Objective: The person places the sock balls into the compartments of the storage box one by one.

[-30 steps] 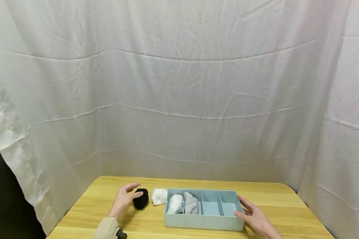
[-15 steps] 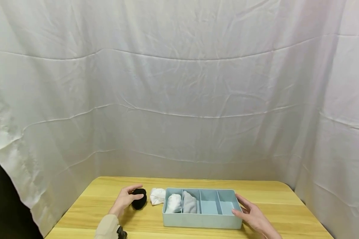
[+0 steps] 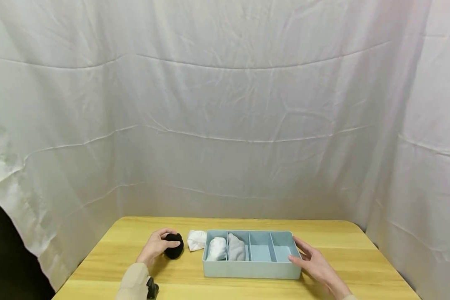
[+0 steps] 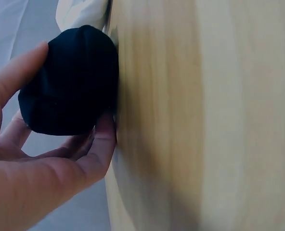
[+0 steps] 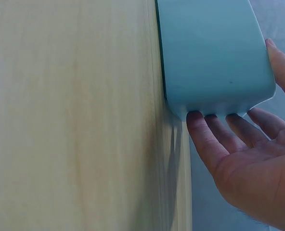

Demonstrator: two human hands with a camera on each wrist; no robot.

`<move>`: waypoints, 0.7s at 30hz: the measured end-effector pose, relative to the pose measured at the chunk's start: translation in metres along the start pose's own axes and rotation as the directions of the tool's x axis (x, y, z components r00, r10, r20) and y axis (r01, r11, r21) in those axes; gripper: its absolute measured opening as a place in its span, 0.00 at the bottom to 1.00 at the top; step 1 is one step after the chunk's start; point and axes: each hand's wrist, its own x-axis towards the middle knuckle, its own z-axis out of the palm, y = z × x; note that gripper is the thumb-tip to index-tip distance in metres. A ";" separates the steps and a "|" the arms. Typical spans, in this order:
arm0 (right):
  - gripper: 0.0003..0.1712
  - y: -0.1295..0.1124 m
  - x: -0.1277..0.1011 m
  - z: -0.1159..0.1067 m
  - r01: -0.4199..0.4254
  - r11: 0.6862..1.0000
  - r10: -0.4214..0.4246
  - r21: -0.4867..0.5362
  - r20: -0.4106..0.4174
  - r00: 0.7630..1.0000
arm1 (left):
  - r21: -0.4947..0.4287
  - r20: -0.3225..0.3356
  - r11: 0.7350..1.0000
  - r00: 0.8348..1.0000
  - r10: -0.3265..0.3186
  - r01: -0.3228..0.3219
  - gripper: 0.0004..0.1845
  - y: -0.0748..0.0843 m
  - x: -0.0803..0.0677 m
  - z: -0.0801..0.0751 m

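Note:
My left hand [image 3: 155,246] grips a rolled-up black sock [image 4: 70,84] on the left of the table, thumb on one side and fingers curled round the other. Just beyond it lies a white rolled-up cloth, likely a sock [image 3: 196,240], close to the light-blue divided box [image 3: 251,269]. My right hand [image 3: 315,264] holds the box's right end, its thumb at the front rim and fingertips [image 5: 195,118] against the end wall. A white bundle [image 3: 217,248] fills the leftmost compartment, and a grey one [image 3: 236,247] sits in the compartment beside it. Nothing lies in the two right compartments.
The wooden table [image 3: 108,266] has rounded back corners. Pale curtains [image 3: 225,166] hang behind it and at both sides. Something black [image 3: 11,250] stands at the far left.
My left fingers have closed round the black sock, which sits deeper in the hand. The right hand keeps its place at the box; the head view has shifted slightly.

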 end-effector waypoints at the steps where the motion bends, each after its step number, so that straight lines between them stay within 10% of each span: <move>1: 0.45 0.000 0.000 0.000 -0.003 1.000 0.003 0.002 0.000 1.000 | -0.008 0.004 1.000 1.000 -0.002 0.002 0.20 0.001 0.000 0.001; 21: 0.45 -0.002 0.000 -0.001 -0.006 1.000 0.006 0.023 0.000 1.000 | -0.040 -0.072 0.993 0.992 0.108 -0.111 0.16 0.021 -0.002 0.015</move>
